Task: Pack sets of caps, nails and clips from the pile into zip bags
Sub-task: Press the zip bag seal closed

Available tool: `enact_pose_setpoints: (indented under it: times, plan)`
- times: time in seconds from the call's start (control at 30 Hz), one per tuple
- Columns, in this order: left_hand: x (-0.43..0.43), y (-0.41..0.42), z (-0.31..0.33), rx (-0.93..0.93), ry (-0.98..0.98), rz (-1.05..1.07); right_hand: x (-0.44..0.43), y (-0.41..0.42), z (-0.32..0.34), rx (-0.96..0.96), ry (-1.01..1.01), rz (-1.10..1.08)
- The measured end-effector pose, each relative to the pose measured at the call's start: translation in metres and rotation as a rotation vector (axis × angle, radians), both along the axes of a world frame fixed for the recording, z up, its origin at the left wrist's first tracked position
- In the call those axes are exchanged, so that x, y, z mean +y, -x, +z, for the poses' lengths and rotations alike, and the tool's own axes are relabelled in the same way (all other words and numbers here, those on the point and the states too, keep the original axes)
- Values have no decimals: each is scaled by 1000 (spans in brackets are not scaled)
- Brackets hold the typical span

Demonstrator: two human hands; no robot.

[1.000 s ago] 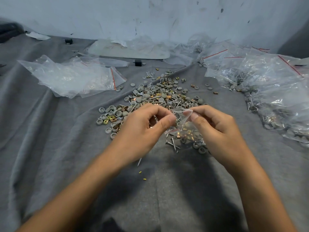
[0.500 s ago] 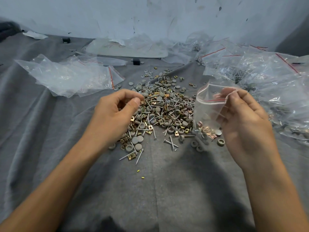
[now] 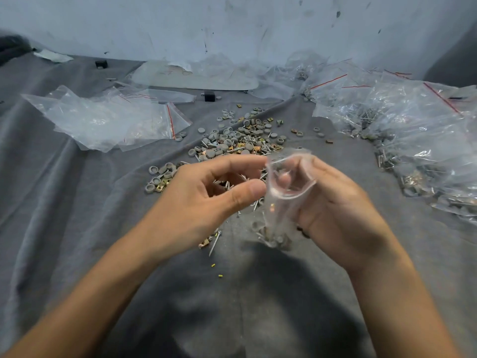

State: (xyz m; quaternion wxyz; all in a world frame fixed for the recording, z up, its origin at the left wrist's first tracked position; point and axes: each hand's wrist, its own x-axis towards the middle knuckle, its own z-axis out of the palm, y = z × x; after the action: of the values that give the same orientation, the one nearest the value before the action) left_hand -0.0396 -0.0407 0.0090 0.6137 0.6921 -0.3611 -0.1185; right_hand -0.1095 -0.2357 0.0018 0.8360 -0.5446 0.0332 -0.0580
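Note:
A pile of grey caps, nails and brass clips [image 3: 240, 143] lies on the grey cloth [image 3: 77, 228] at the centre. My right hand [image 3: 338, 213] grips a small clear zip bag [image 3: 289, 195] upright, its mouth held wide towards me. Caps and nails sit in the bag's bottom, and a small brass piece shows halfway down inside. My left hand [image 3: 204, 200] hovers just left of the bag's mouth, forefinger and thumb spread apart beside the rim. Nothing is visible between its fingers. It hides part of the pile.
Empty zip bags [image 3: 108, 122] with red strips lie at the left. A heap of filled bags [image 3: 413, 140] covers the right side up to the wall. A loose nail [image 3: 214, 241] and small yellow bits [image 3: 213, 265] lie near me. A black block [image 3: 209, 95] sits behind the pile.
My right hand brought the bag down from the right to the centre. My left hand lifted off the pile and moved to the bag's mouth, its fingers now spread.

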Motion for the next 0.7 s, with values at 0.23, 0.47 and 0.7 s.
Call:
enact_pose_setpoints:
  times: [0.23, 0.47, 0.7]
  plan:
    - [2, 4, -2, 27, 89, 10, 16, 0, -4, 9, 37, 102]
    - [2, 1, -3, -17, 154, 166, 8, -3, -2, -51, -1, 39]
    - [1, 0, -6, -126, 154, 247, 14, 6, 0, -192, 527, -104]
